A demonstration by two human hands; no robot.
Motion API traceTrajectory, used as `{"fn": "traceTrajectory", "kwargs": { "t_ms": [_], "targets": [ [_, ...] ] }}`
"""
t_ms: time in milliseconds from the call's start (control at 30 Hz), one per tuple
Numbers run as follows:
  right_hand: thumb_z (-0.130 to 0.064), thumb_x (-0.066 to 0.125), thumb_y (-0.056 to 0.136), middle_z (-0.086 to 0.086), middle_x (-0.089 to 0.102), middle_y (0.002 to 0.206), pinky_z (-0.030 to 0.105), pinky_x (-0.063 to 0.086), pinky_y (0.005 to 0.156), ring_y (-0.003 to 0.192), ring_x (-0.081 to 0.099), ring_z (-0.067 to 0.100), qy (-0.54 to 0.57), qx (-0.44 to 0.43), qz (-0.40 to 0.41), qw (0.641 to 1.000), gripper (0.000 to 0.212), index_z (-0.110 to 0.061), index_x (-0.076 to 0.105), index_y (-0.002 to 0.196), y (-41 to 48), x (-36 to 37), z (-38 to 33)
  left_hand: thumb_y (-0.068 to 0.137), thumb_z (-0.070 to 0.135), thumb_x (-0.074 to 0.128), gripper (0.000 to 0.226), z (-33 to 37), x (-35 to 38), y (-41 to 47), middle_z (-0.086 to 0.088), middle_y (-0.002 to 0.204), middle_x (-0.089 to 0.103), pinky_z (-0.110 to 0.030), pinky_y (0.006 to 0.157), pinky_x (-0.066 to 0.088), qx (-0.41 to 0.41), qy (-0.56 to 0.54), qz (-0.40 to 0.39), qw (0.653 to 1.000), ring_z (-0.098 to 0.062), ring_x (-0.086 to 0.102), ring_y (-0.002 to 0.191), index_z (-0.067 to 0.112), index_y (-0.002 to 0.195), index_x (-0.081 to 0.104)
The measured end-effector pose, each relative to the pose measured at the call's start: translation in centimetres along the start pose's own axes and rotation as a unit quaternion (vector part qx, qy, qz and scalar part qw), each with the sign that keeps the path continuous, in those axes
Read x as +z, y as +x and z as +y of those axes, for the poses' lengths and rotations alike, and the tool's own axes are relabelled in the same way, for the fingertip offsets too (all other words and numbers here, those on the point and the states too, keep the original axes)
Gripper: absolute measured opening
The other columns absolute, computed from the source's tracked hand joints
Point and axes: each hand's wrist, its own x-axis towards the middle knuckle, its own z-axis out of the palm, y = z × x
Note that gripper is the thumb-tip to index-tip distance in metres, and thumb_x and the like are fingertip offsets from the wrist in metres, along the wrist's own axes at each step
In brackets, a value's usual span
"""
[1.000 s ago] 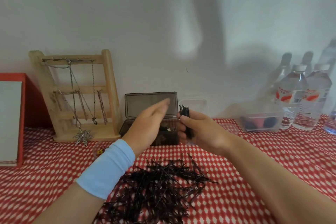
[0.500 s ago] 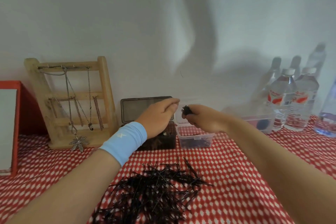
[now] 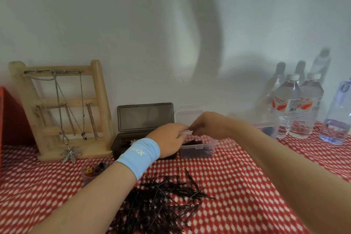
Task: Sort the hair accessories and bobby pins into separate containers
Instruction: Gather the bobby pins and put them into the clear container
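A loose heap of black bobby pins [image 3: 161, 201] lies on the red checked cloth in front of me. Behind it stands a small clear container [image 3: 197, 153] holding more black pins, its lid raised at the back. My right hand [image 3: 209, 125] hovers over this container with fingers curled downward. A tuft of pins shows just beneath it, and I cannot see whether the fingers still hold them. My left hand [image 3: 169, 138], with a blue wristband, reaches to the container's left rim, its fingertips meeting those of the right hand. A dark box [image 3: 121, 144] with an open lid stands left of the container.
A small pot of coloured hair accessories [image 3: 93, 171] sits at the left, partly behind my forearm. A wooden rack with necklaces [image 3: 62, 108] leans on the wall. Water bottles [image 3: 290, 108] and another clear tub [image 3: 266, 127] stand at the right. A red box edge [image 3: 11, 116] is far left.
My right hand carried a bundle of bobby pins from in front of me down over the clear container. My left hand followed to the container's rim. The view tilted upward.
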Motion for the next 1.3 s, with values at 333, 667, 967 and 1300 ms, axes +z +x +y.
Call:
{"fn": "traceTrajectory", "kwargs": {
  "t_ms": [333, 667, 967, 1300],
  "targets": [
    [0.0, 0.05, 0.096, -0.001, 0.071, 0.123, 0.03, 0.051, 0.099, 0.107, 0.066, 0.018, -0.103, 0.013, -0.02, 0.994, 0.043, -0.023, 0.072, 0.125, -2.2, 0.7, -1.0, 0.099, 0.055, 0.027, 0.055, 0.7, 1.9, 0.0, 0.012, 0.154, 0.038, -0.044, 0.122, -0.003, 0.055, 0.222, -0.084, 0.97, -0.015, 0.022, 0.145, 0.031, 0.145, 0.046],
    [-0.045, 0.065, 0.092, 0.0, 0.066, 0.127, 0.034, 0.046, 0.1, 0.113, 0.062, 0.021, -0.073, 0.05, -0.157, 0.984, 0.044, -0.021, 0.066, 0.129, -6.6, 1.4, -6.8, 0.094, 0.034, 0.054, 0.02, 1.1, -1.0, -6.8, 0.013, 0.109, 0.059, -0.031, 0.092, 0.049, 0.041, 0.003, 0.036, 0.999, -0.004, 0.056, 0.099, 0.03, 0.113, 0.059],
    [-0.046, 0.086, 0.073, -0.005, 0.056, 0.137, 0.033, 0.045, 0.103, 0.123, 0.054, 0.02, -0.067, 0.006, -0.196, 0.978, 0.085, -0.025, 0.048, 0.145, -8.4, 4.9, -8.7, 0.065, 0.074, 0.071, 0.118, 1.6, 0.1, -12.1, 0.013, 0.154, 0.013, -0.037, 0.12, 0.022, -0.03, 0.098, -0.237, 0.966, -0.015, 0.014, 0.144, 0.027, 0.156, 0.012],
    [-0.066, 0.074, 0.072, -0.005, 0.052, 0.141, 0.04, 0.045, 0.106, 0.125, 0.053, 0.021, -0.075, 0.049, -0.197, 0.976, 0.085, -0.029, 0.047, 0.144, -9.5, 4.3, -9.9, 0.063, 0.073, 0.074, 0.131, 1.3, -0.2, -13.9, 0.018, 0.16, -0.011, -0.041, 0.122, 0.016, -0.041, 0.086, -0.279, 0.956, -0.016, -0.001, 0.15, 0.031, 0.155, -0.009]
  ]
}}
